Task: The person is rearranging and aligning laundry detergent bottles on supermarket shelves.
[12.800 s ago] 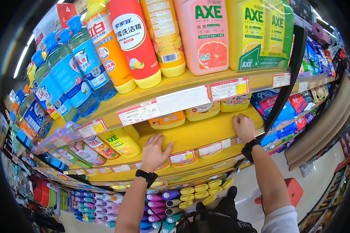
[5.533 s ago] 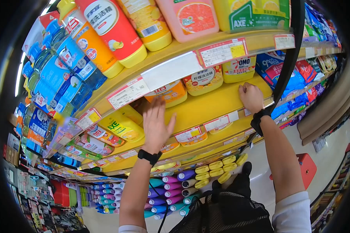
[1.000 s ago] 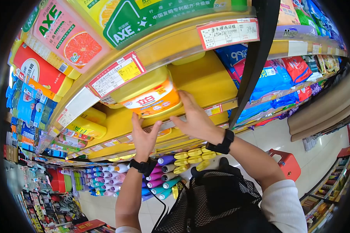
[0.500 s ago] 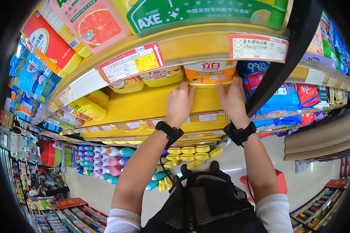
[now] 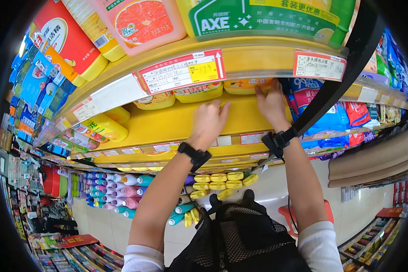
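Observation:
My right hand reaches up at the right end of the yellow shelf, its fingertips at the orange-labelled bottle, which is partly hidden under the upper shelf edge. My left hand hovers over the same shelf, left of that bottle and apart from it. Its fingers are loosely bent, with a finger and the thumb apart and nothing between them. Left of the orange-labelled bottle stand a yellow bottle and another one with an orange label.
Above, large bottles, one pink, stand behind price tags. A black post slants down at the right, beside blue packs. Below are yellow bottles on the floor, a red stool and a black bag.
The orange-labelled bottle sits deeper under the upper shelf, with less of it showing. My left hand has come away from it. The view has shifted slightly.

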`<state>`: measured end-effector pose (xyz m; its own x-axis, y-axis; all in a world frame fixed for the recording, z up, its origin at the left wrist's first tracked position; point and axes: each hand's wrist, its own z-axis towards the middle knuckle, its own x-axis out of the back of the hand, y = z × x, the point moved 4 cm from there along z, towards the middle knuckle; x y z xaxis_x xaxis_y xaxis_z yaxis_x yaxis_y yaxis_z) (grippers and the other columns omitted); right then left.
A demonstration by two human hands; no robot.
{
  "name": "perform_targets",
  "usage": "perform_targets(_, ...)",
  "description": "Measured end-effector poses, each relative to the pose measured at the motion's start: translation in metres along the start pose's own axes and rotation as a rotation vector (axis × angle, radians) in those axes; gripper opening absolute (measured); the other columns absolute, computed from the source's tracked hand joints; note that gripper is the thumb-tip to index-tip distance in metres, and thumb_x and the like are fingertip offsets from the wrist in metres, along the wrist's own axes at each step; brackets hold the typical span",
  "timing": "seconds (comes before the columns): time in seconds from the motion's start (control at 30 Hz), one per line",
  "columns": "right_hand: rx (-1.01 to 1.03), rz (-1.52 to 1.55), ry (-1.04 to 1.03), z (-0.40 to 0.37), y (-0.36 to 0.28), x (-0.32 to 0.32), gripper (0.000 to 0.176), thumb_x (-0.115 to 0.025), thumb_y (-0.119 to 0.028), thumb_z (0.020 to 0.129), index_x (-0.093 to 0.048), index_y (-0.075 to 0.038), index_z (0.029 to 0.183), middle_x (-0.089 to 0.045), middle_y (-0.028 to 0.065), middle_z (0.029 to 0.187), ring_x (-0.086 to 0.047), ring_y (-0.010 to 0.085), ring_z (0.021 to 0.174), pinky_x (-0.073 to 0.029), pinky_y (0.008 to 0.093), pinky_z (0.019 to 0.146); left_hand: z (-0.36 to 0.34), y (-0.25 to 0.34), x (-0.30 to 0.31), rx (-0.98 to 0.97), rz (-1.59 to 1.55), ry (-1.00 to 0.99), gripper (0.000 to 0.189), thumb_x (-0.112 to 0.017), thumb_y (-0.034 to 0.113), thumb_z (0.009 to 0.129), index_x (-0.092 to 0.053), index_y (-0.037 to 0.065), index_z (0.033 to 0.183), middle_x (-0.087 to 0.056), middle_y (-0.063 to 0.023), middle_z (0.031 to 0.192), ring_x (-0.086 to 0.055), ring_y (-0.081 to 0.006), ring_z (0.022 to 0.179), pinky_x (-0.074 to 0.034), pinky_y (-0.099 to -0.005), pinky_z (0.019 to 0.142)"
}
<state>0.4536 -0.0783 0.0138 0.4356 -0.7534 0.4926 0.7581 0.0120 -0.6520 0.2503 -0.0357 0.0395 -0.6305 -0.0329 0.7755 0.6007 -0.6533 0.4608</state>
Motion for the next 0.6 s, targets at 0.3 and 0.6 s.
perform_targets(0.3, -0.197, 0.06, -0.027, -0.028, 0.013, 0.003, 0.048, -0.062, -0.012, 0.09, -0.046, 0.007, 0.131, -0.053, 0.0258, 0.126, -0.055, 0.0436, 0.113, -0.047, 0.0457, 0.096, -0.065, -0.135, 0.098, 0.017, 0.132, 0.241, 0.028, -0.067, 0.027, 0.092, -0.071, 0.0, 0.089, -0.071, -0.0197, 0.079, -0.069, -0.0369, 0.07, -0.055, -0.0432, 0.063)
perform_targets(0.6, 0.032, -0.263, -0.023, -0.034, -0.009, 0.005, 0.019, -0.059, -0.004, 0.087, -0.06, 0.007, 0.102, -0.056, 0.0268, 0.116, -0.055, 0.0441, 0.108, -0.047, 0.0456, 0.094, -0.08, -0.196, 0.125, 0.094, 0.153, 0.323, 0.023, -0.067, 0.018, 0.091, -0.069, -0.004, 0.09, -0.07, -0.0231, 0.101, -0.066, -0.0403, 0.093, -0.052, -0.0442, 0.085)
